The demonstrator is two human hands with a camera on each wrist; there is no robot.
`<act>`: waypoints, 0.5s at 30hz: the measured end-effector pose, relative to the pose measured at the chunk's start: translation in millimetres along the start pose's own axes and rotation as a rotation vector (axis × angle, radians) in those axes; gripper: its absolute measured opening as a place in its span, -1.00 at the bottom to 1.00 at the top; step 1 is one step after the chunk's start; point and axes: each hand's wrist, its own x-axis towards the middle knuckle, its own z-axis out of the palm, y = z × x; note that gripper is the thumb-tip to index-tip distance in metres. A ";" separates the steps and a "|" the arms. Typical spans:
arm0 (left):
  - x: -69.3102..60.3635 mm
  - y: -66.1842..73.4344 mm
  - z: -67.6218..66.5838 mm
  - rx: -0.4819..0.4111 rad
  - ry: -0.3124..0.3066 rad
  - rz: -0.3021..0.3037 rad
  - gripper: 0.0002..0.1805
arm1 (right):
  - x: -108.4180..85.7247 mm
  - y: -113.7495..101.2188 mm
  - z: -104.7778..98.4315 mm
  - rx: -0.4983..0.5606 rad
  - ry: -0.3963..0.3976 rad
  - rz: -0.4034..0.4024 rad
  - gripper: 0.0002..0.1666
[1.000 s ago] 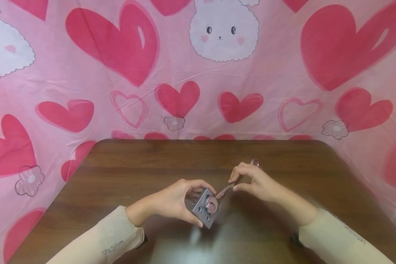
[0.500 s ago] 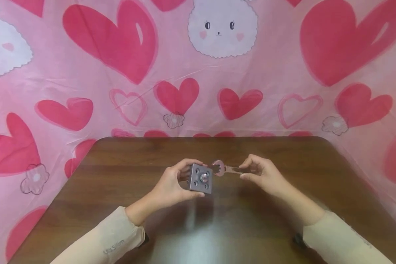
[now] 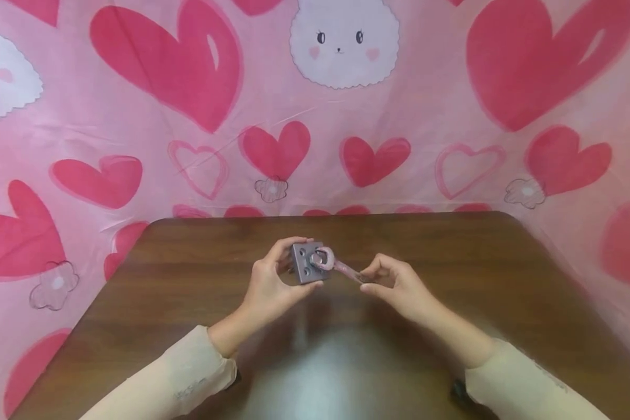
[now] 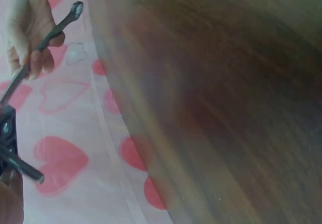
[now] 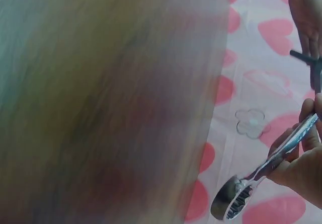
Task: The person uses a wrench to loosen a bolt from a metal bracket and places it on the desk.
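My left hand (image 3: 269,286) grips a square grey metal plate (image 3: 305,262) by its edges, thumb below and fingers above. The plate has several holes, and a hex fastener (image 3: 317,258) sits at its middle. From its back a threaded bolt end (image 4: 25,167) sticks out in the left wrist view. My right hand (image 3: 401,287) pinches a combination wrench (image 3: 346,270) by its handle. The wrench's open end lies at the hex fastener; whether it is fully seated cannot be told. Its toothed ring end (image 5: 234,200) points away from the plate, free, in the right wrist view.
Both hands are held above a dark brown wooden table (image 3: 215,315). Behind it hangs a pink cloth (image 3: 325,111) printed with hearts and bunny faces. Light sleeves (image 3: 163,373) cover the forearms.
The plate has risen and moved left and away from me. The wrench was at the fastener, came off to the right half a second ago with the fastener exposed, and is back at it.
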 end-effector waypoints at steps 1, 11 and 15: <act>-0.8 -0.6 0.7 0.002 0.017 0.009 -0.19 | 0.3 -1.0 2.8 0.000 -0.005 0.006 -0.83; -0.1 -6.0 9.4 0.005 0.138 0.053 -0.16 | 4.8 -3.1 9.8 0.052 -0.025 0.017 -0.84; -1.4 -5.7 12.0 -0.034 0.092 0.079 -0.16 | 5.6 1.9 5.2 0.031 -0.037 -0.004 -0.85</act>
